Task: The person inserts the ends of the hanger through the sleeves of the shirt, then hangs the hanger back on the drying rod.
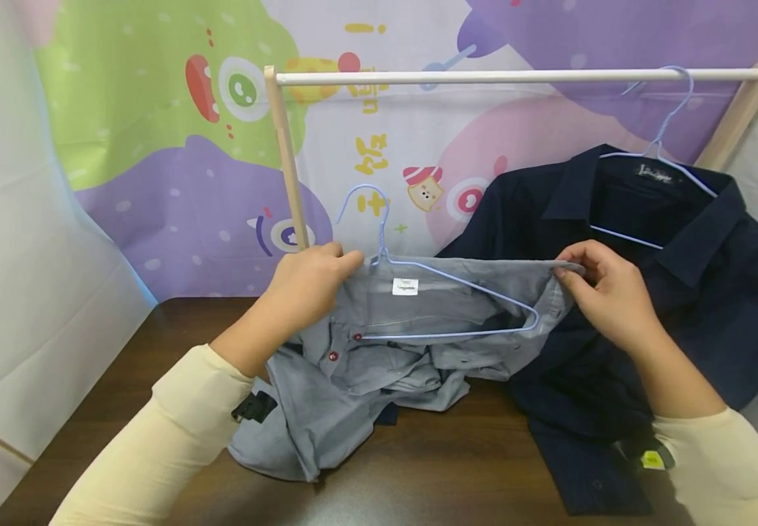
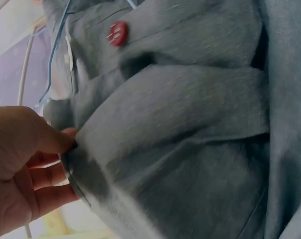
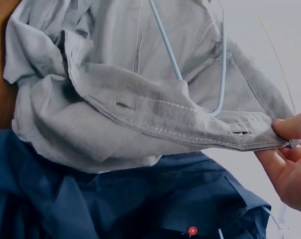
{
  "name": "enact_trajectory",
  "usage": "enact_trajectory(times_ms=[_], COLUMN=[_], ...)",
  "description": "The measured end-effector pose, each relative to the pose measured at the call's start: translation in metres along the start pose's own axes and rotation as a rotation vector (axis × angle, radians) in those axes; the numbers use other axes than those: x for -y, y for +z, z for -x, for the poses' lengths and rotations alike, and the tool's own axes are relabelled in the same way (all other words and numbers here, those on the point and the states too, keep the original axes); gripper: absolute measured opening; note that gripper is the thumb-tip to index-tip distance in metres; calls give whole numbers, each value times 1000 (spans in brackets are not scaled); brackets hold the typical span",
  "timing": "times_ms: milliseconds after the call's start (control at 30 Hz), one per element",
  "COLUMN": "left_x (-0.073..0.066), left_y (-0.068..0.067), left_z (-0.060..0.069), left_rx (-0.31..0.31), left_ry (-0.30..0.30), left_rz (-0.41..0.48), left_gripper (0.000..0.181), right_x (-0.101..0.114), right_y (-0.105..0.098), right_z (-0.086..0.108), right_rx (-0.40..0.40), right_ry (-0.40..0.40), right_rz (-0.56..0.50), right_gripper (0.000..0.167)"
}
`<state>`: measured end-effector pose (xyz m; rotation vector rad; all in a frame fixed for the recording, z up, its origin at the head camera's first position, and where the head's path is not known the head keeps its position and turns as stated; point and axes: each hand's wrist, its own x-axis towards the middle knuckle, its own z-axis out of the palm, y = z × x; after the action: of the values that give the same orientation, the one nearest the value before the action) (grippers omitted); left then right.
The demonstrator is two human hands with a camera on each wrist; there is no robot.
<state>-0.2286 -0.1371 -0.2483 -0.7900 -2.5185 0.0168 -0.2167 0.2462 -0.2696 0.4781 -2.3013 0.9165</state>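
A grey shirt [image 1: 346, 416] with red buttons is stretched by its collar between both hands, its lower part bunched on the table. My left hand [image 1: 306, 285] pinches the collar's left end; the left wrist view shows thumb and fingers on the cloth [image 2: 155, 119]. At the collar's other end my right hand [image 1: 609, 296] pinches the edge, close to a buttonhole in the right wrist view [image 3: 240, 133]. Inside the neck opening sits a light blue wire hanger [image 1: 464, 276]. Its hook rises above the collar, apart from the rail. The hanger's left arm is hidden by cloth.
Behind stands a rack with a white rail [image 1: 484, 76] and wooden posts [image 1: 286, 153]. A navy shirt [image 1: 550, 204] hangs at the rail's right on another blue hanger [image 1: 671, 120]. Below is a dark wooden table [image 1: 457, 467]; a cartoon-print cloth [image 1: 175, 212] forms the backdrop.
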Motion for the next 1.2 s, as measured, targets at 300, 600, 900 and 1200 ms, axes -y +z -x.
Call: enact_trajectory(times_ms=[300, 600, 900, 1200], left_x=[-9, -13, -20, -29], left_y=[9, 8, 15, 16], left_z=[-5, -5, -5, -5], left_rx=[-99, -177, -146, -280], left_ry=[-22, -53, -54, -47], left_rz=[-102, -130, -112, -118], left_gripper=[17, 17, 21, 26], right_x=[18, 23, 50, 73], right_y=[-3, 2, 21, 57], right_z=[9, 12, 21, 29], right_rx=[0, 44, 48, 102], right_ry=[-75, -146, -197, -276], right_rz=[58, 136, 181, 60], right_gripper=[10, 14, 14, 14])
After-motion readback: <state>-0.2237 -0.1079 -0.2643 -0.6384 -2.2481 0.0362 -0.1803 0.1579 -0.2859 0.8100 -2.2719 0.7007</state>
